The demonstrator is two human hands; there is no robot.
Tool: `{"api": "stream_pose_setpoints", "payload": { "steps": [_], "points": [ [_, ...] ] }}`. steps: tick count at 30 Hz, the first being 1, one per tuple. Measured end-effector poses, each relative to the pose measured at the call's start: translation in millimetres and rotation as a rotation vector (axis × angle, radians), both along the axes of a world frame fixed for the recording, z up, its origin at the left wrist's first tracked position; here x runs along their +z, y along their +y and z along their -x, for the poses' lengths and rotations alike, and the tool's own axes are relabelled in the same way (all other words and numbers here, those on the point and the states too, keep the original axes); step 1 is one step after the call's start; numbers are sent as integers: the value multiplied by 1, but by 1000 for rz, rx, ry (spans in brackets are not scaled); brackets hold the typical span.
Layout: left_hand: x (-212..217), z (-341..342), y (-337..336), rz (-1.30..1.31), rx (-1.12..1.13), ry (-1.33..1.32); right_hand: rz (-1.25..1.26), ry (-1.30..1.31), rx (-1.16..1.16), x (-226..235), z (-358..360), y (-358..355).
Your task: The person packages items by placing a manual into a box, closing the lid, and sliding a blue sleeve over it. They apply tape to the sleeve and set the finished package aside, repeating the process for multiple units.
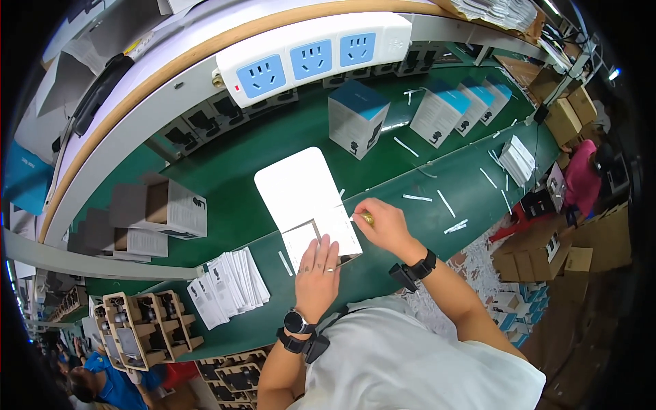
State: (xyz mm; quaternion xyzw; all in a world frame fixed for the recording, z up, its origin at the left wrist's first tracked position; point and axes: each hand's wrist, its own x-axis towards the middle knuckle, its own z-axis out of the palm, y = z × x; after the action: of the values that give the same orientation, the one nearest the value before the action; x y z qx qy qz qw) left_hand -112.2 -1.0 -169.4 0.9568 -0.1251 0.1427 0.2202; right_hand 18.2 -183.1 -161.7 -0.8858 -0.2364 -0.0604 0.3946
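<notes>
In front of me on the green bench lies a white carton with its lid flap folded back, away from me. My left hand rests flat on the near part of the carton, fingers stretched out, a ring on one of them. At the carton's right side, my right hand is closed around a small yellowish, rounded object. Most of that object is hidden by the fingers, so its kind cannot be told. The fingertips are close to the carton's right edge.
Blue-topped cartons stand at the back. Opened boxes are at the left, near stacked leaflets and divided trays. Paper strips lie scattered at right, before another leaflet stack. A power strip hangs overhead. Other people sit both sides.
</notes>
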Motion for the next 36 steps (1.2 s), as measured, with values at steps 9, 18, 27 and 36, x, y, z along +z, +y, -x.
{"api": "stream_pose_setpoints", "payload": {
  "steps": [9,18,27,36],
  "points": [
    [-4,0,-1,-122,6,-14,30,-3,33,5,7,24],
    [-14,12,-5,-239,-8,69,157,-166,327,3,16,111],
    [-12,11,-1,-230,7,34,-744,428,355,16,-17,88],
    [17,2,30,216,-85,153,-414,860,486,18,-86,45]
  ]
}}
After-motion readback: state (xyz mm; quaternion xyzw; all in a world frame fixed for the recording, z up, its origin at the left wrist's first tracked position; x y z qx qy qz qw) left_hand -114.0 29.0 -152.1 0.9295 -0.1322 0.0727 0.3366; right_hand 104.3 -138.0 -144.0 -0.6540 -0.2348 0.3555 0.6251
